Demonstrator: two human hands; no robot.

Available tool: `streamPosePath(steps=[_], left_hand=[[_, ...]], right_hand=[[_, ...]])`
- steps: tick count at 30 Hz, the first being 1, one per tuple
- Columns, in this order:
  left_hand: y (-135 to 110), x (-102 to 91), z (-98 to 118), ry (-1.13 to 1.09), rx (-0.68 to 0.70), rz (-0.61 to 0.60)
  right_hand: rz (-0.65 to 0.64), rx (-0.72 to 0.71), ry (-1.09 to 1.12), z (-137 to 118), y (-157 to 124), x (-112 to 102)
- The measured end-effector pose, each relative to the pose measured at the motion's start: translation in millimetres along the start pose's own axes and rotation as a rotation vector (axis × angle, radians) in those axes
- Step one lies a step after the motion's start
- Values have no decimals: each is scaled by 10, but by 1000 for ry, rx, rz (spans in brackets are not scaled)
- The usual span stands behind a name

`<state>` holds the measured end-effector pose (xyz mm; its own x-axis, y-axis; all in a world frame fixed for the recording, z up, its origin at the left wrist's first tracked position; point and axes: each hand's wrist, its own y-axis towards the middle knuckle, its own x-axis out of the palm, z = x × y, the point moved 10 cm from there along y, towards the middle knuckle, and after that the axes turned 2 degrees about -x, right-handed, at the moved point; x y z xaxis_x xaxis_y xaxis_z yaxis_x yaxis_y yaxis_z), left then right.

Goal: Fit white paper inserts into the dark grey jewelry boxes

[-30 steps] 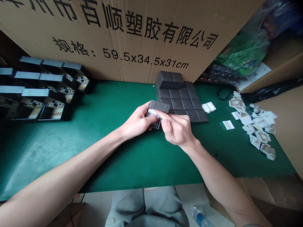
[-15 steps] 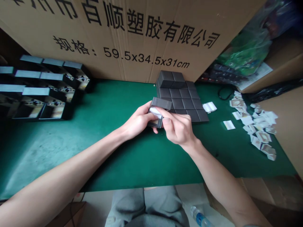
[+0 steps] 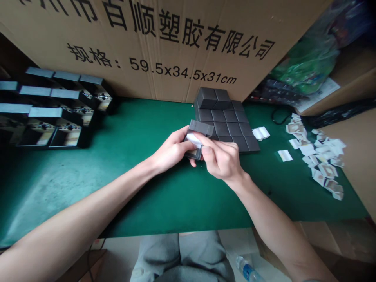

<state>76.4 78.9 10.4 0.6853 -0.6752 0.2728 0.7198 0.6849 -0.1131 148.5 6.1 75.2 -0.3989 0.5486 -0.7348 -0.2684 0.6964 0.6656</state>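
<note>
My left hand (image 3: 172,150) grips a small dark grey open box (image 3: 199,129) from its left side, above the green table (image 3: 141,188). My right hand (image 3: 220,158) is closed, its thumb and fingers pressing a white folded card (image 3: 194,140) into the box's opening. Just behind the hands lies a block of closed dark grey boxes (image 3: 227,127) laid in rows, with two more stacked on its far end.
Open black boxes (image 3: 55,113) stand in rows at the left. Loose white folded cards (image 3: 319,156) are scattered at the right, with a few (image 3: 261,133) beside the grey block. A large printed cardboard carton (image 3: 176,43) walls the back. A water bottle (image 3: 248,271) lies below the table edge.
Both hands and the box have barely shifted, rising very slightly; the white card sits a little deeper in the box under my right fingers.
</note>
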Motion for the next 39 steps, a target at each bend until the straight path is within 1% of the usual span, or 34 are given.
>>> streamPosePath(steps=[4, 9, 15, 23, 30, 33, 39], left_hand=[[-4, 21, 26, -2, 18, -13], [2, 12, 4, 4, 10, -3], [3, 1, 12, 20, 37, -3], [7, -1, 29, 35, 34, 5], [10, -14, -12, -37, 5, 9], [23, -26, -43, -73, 14, -4], [38, -29, -71, -82, 10, -18]], right_hand=[[13, -20, 10, -22, 7, -17], [-2, 5, 14, -1, -1, -2], [-3, 2, 15, -2, -4, -1], [-10, 4, 12, -4, -2, 12], [-22, 6, 8, -4, -1, 23], [-4, 9, 14, 10, -9, 12], [-6, 11, 14, 18, -11, 17]])
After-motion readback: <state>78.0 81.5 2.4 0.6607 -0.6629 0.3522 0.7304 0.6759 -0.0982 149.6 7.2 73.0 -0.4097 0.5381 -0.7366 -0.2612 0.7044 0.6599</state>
